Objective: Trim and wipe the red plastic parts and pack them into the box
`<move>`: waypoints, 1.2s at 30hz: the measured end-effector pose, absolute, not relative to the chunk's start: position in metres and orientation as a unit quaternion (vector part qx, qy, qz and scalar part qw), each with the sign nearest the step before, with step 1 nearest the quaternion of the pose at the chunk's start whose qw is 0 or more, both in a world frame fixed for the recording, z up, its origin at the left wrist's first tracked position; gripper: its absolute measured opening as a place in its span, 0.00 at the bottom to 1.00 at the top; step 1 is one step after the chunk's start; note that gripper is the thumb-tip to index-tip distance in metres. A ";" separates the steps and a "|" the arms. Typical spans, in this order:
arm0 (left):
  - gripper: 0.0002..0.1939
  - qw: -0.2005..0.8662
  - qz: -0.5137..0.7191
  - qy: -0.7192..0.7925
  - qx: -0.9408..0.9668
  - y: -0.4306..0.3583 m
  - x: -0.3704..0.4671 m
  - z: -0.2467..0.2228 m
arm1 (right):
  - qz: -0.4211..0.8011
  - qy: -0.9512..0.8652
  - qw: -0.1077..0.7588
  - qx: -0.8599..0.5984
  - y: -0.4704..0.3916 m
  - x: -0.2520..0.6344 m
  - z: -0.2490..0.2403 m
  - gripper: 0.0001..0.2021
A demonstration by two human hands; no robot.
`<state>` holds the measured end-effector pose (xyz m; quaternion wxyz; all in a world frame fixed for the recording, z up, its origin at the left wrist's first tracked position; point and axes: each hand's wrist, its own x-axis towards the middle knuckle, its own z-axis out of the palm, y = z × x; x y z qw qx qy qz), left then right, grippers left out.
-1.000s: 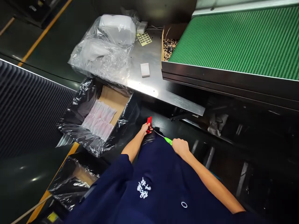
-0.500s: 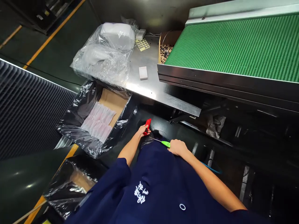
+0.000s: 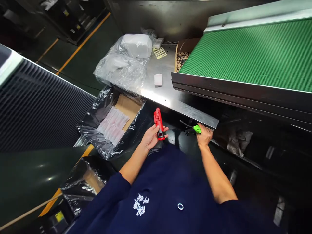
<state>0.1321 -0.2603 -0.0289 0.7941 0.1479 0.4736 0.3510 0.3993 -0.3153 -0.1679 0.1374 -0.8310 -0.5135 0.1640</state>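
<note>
My left hand (image 3: pixel 151 137) holds a red plastic casing (image 3: pixel 158 124) with black parts, upright between thumb and fingers, in front of the steel table's edge. To the right, my right hand (image 3: pixel 204 135) is closed around the green handle (image 3: pixel 197 129) of a tool whose thin dark shaft points left. That hand is close to the table's front edge at its right corner. A small white block (image 3: pixel 158 80) lies on the steel table (image 3: pixel 170 94).
Left of my hands stands a box lined with black plastic (image 3: pixel 85 126), holding pale pink packets (image 3: pixel 114 125). A green ribbed conveyor belt (image 3: pixel 248 55) is at the right. Clear plastic bags (image 3: pixel 122 70) and a sticker sheet (image 3: pixel 160 53) lie on the table.
My left hand has raised the red casing forward, showing more of it. The right hand with the green-handled tool has moved forward and right, away from the casing. The view has shifted.
</note>
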 end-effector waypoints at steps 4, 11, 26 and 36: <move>0.11 0.791 0.410 0.430 0.147 -0.270 0.131 0.008 | 0.154 -0.464 0.172 -0.855 -0.298 0.399 -0.183 0.23; 0.22 0.778 0.452 0.409 0.153 -0.282 0.128 0.036 | 0.176 -0.394 0.211 -0.877 -0.288 0.392 -0.176 0.16; 0.28 0.677 0.460 0.442 0.366 -0.289 0.149 0.021 | 0.297 -0.655 0.479 -0.504 -0.332 0.307 -0.013 0.42; 0.23 0.623 0.145 0.418 0.646 -0.244 0.088 -0.008 | 0.482 -0.469 0.413 -0.614 -0.302 0.275 -0.050 0.22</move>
